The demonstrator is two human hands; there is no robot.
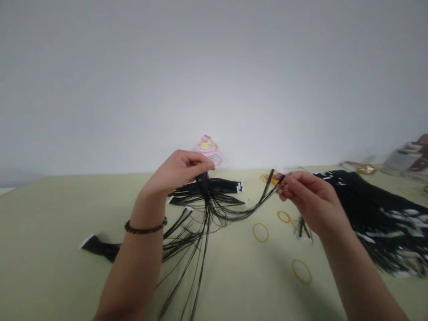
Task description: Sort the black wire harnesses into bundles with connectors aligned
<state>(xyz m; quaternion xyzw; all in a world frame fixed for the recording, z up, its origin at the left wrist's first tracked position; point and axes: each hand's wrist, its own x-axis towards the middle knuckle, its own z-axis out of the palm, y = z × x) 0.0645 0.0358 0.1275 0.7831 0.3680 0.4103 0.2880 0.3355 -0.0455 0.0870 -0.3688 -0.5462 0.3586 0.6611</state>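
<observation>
Nearest the camera, the loose ends of the black strands (205, 200) trailed toward the near edge of the desk (50, 214). The bundle hung above the middle of the desk, its top pinched between the thumb and fingers of the left hand (183, 167). The right hand (309, 191), well apart from the left, had its fingertips closed on a few strands drawn off to the side. A dark bracelet (143, 230) circled the left wrist. Beneath and behind the bundle lay white-tipped black bundles (224, 185); yellow rings (254, 228) lay between it and the right forearm. A pink cup-shaped object (205, 149) stood at the far edge, and a blurred black heap (377, 200) spread along the right.
</observation>
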